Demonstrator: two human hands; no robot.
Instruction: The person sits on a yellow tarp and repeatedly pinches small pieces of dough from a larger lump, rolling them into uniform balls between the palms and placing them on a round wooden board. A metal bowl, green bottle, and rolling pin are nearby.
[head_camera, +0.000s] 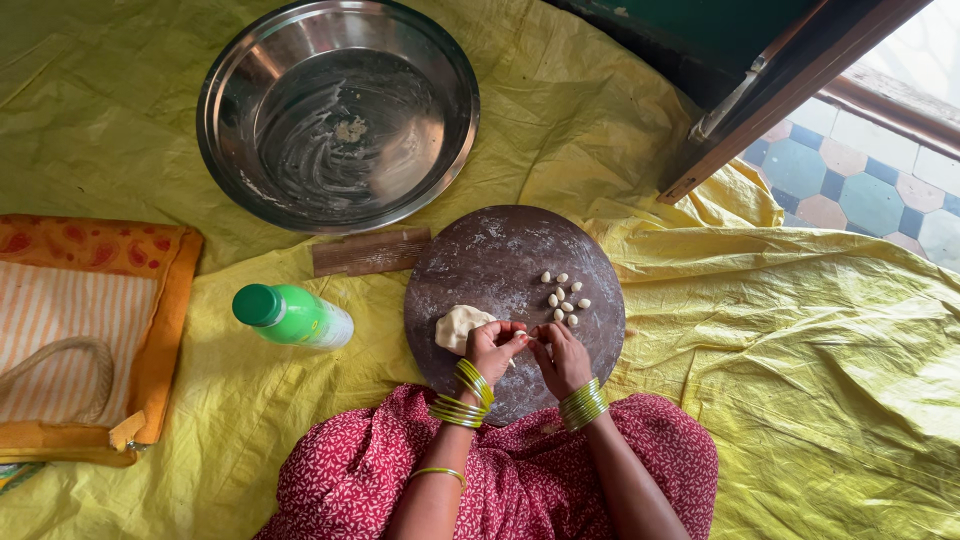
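The person sits on the floor behind a round dark wooden board dusted with flour (500, 262), and I take this board as the landmark. Both hands meet above the near edge of the board. The left hand (492, 348) and the right hand (558, 355) have their fingertips together, and the grip of both closes on a very small piece of pale dough (530, 338) pinched between them; the piece is almost hidden, so its shape I cannot tell. Both wrists carry green glass bangles (582, 404).

On the board, just beside the left hand, lies a soft lump of white dough (456, 325), touching the surface. A little cluster of small white dough balls (563, 297) rests on the right part of the board, just beyond the right hand.

Beyond the board, to the left, stands a big round steel bowl with smears of dough inside (338, 115). Touching the left far edge of the board is a flat brown ridged wooden piece (371, 251). Left of the board a green plastic bottle with a green cap (292, 316) lies on its side. All rests on a crumpled yellow plastic sheet (820, 350)
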